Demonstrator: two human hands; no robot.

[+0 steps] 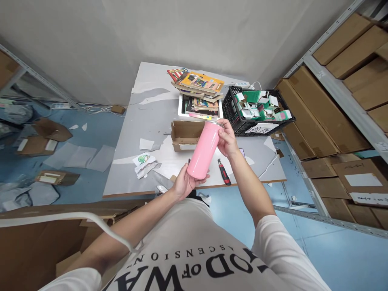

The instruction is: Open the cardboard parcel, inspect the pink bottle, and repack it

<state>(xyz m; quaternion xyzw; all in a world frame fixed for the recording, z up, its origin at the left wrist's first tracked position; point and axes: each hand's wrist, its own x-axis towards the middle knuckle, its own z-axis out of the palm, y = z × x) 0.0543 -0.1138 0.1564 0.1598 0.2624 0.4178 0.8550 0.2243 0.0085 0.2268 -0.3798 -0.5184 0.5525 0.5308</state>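
Note:
I hold a pink cylindrical tumbler [205,149] tilted in front of me, above the near edge of a white table [145,109]. My left hand [184,182] cups its lower end. My right hand [227,139] grips its upper end, at the clear lid. Just beyond the tumbler lies an open shallow cardboard box [184,135]. A red and black utility knife [224,171] rests on the table below my right wrist.
A stack of books [198,91] and a black crate [257,111] of small green and white boxes stand at the table's far side. Torn paper [145,162] lies at left. Metal shelving [342,101] with cardboard boxes lines the right. Cardboard and paper litter the blue floor [54,153].

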